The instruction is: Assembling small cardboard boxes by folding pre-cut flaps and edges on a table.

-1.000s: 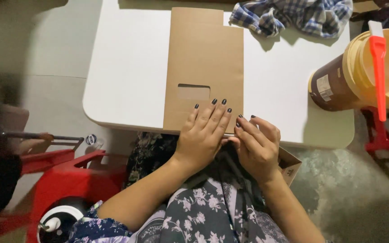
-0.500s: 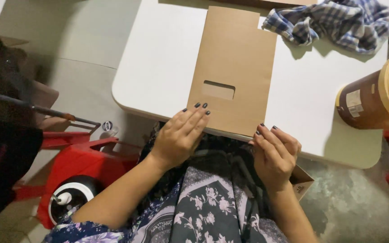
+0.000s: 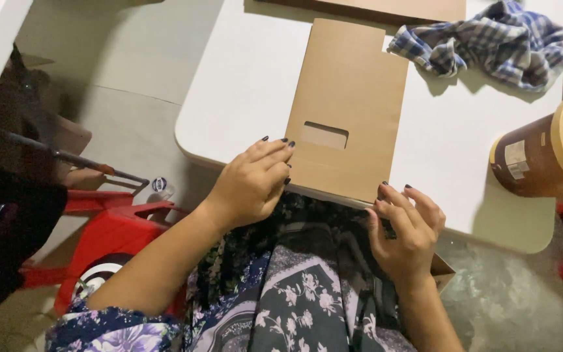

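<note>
A flat brown cardboard sheet (image 3: 350, 104) with a small rectangular window cut near its lower half lies on a white table (image 3: 249, 78), its near edge reaching the table's front rim. The left hand (image 3: 252, 182) rests at the sheet's lower left corner, fingers loosely curled and lying on the cardboard edge; whether it pinches the sheet or only presses on it cannot be told. The right hand (image 3: 405, 231) sits at the lower right corner, just past the table rim, fingers bent upward with the tips touching the sheet's bottom edge; its grip is likewise unclear.

The sheet lies between the two hands, stretching away from the person toward the table's far side. Bare white tabletop lies to the left of the sheet up to the rounded corner, and a narrower strip to the right. A crumpled blue checked cloth (image 3: 490, 42) lies beyond the sheet's upper right corner, just beside it. More cardboard (image 3: 392, 8) lies at the far edge of the table.

At the right edge a brown tub (image 3: 535, 156) with a pale yellow top stands on the table; what it holds is not visible. Below the table on the left stands a red plastic stool (image 3: 115, 228). The person's floral patterned clothing (image 3: 294, 293) fills the foreground.
</note>
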